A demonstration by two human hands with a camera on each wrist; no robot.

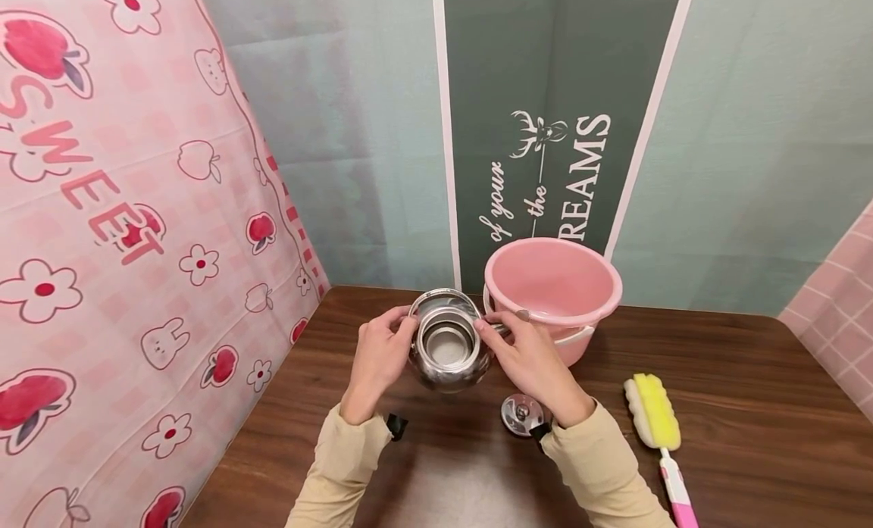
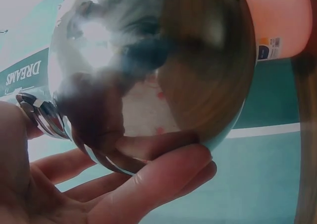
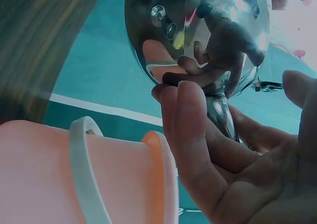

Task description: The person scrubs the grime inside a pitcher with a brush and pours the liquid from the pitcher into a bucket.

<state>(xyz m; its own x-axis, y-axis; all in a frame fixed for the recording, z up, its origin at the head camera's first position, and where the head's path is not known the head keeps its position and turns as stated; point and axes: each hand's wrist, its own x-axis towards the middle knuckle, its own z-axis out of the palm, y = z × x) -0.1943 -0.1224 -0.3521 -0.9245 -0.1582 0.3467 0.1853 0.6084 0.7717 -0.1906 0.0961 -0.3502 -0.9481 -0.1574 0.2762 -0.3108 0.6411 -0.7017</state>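
Note:
A shiny stainless steel teapot (image 1: 446, 378) without its lid is held up above the table, its round opening facing the head camera. My left hand (image 1: 378, 357) grips its left side, thumb near the rim and fingers under the rounded body, as the left wrist view shows. On the other side my right hand (image 1: 539, 361) holds the teapot by its right edge. In the right wrist view the spout (image 3: 221, 116) passes between those fingers. Below my right wrist, a round metal lid (image 1: 522, 416) with a small knob lies on the table.
A pink bucket (image 1: 576, 350) with a white handle stands just behind my right hand. To the right lies a sponge brush (image 1: 656, 413), yellow and white with a pink-ended handle. Printed cloths hang behind and to the left of the wooden table (image 1: 750, 392).

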